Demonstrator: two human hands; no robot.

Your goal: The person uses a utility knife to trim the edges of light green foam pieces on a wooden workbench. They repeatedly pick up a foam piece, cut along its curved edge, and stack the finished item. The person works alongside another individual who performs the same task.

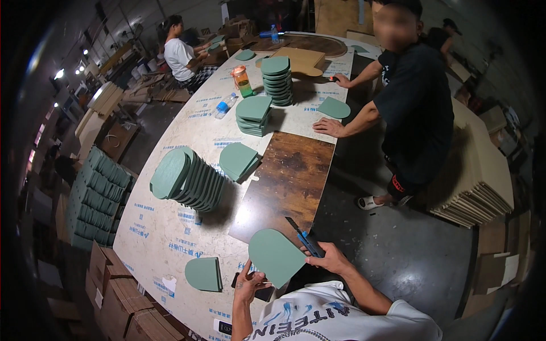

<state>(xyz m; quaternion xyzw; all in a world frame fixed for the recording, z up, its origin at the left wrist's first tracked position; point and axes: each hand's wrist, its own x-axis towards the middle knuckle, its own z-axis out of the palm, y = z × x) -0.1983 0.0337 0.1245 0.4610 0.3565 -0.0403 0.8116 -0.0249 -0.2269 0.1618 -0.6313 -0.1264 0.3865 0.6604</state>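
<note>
At the lower centre of the frame, the left hand (250,285) pinches the lower-left edge of a rounded green panel (275,256); the right hand (331,259) is closed around a blue-and-black utility knife (310,244) beside it. A green stack (190,179) stands left of centre.

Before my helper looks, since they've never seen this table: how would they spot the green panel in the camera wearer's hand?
Follow the table to its near end, past the brown board. There the left hand holds the panel, rounded at one end, beside a blue knife in the right hand. Nearby panels lie on the table; this one is in hand.
</note>
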